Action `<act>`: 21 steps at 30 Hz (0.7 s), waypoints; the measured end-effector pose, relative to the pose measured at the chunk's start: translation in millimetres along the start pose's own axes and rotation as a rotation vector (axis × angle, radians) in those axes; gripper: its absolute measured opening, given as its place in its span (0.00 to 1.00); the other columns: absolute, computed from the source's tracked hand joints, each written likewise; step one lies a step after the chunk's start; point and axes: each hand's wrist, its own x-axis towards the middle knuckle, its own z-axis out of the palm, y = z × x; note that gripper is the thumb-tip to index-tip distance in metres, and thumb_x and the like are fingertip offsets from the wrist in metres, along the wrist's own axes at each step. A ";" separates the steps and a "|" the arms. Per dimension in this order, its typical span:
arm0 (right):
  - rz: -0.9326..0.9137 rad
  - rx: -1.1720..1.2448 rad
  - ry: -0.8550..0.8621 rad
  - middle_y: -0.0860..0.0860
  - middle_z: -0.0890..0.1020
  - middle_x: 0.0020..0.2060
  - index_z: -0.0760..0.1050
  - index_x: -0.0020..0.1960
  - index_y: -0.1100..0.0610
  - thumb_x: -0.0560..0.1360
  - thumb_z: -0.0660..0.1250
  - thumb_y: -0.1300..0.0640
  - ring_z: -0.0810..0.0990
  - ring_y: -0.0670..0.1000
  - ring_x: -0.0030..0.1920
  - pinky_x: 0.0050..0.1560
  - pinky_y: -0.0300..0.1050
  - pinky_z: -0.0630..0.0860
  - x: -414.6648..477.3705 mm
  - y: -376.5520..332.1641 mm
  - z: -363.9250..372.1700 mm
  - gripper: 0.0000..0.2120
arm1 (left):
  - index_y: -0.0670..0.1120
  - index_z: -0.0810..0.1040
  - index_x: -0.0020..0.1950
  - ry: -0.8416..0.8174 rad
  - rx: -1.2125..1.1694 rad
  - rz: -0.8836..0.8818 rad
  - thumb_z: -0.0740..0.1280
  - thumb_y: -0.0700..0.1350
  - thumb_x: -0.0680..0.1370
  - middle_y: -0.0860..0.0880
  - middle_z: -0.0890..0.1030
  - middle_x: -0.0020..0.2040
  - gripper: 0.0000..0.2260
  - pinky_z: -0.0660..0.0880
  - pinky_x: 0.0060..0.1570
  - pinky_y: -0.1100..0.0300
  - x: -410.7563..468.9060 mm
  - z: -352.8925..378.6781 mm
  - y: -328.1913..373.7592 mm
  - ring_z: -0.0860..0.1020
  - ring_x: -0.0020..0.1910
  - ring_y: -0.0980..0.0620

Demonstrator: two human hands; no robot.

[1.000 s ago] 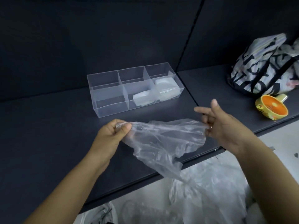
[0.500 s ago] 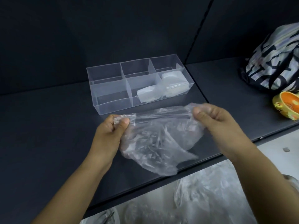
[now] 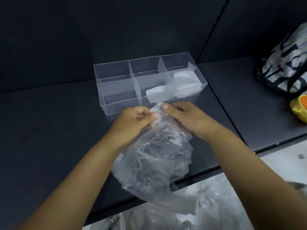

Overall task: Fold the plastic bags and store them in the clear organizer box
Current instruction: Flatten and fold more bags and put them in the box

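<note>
Both hands, left hand (image 3: 136, 116) and right hand (image 3: 186, 116), pinch the plastic bag (image 3: 156, 156) top together; it hangs toward 6 o'clock, the organizer box (image 3: 116, 107) just beyond at 12 o'clock.

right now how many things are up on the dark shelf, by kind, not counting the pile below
Clear organizer box: 1
Folded bags in the box: 2, one in the middle and one at the right end
Loose plastic bag held by the left hand and right hand: 1
Patterned tote bag: 1
Orange and yellow fan: 1
Total: 6
</note>
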 end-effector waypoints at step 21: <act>-0.223 -0.349 0.256 0.37 0.65 0.61 0.80 0.44 0.44 0.65 0.79 0.54 0.64 0.43 0.64 0.67 0.49 0.63 -63.1 82.6 26.5 0.11 | 0.47 0.76 0.32 0.474 -0.199 -0.154 0.69 0.43 0.77 0.53 0.77 0.27 0.13 0.71 0.35 0.62 5.8 -28.1 -62.1 0.73 0.28 0.56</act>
